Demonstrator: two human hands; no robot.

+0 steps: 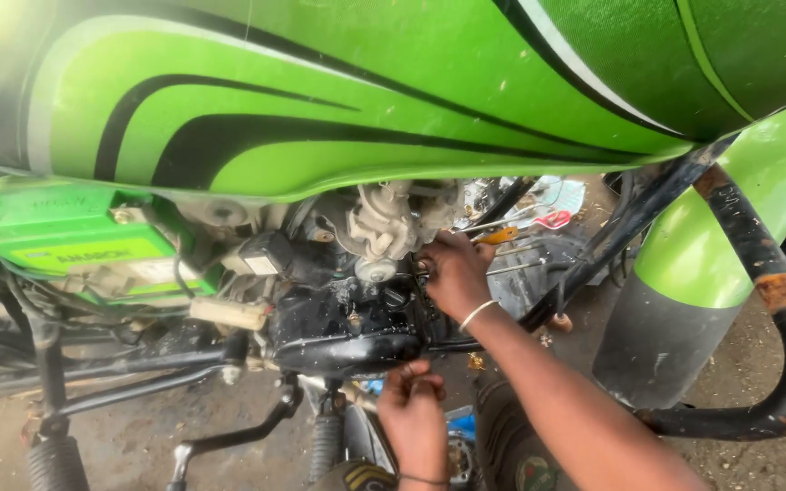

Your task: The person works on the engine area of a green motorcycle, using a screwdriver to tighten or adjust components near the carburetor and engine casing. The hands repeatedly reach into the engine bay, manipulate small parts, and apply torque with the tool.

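My right hand (455,275), with a pale band on the wrist, reaches in from the lower right to the engine of a green motorcycle. Its fingertips pinch a small metal fitting (423,265) just right of the pale carburetor (382,227). My left hand (413,416) is lower, under the black engine case (343,332). Its fingers are curled together, and what lies between them is hidden.
The green fuel tank (338,91) with black stripes fills the top. A green battery box (65,232) sits at the left. A rusty black exhaust pipe (775,300) curves down the right, beside a green and grey mudguard (684,300). Frame tubes and a footrest (184,450) are below.
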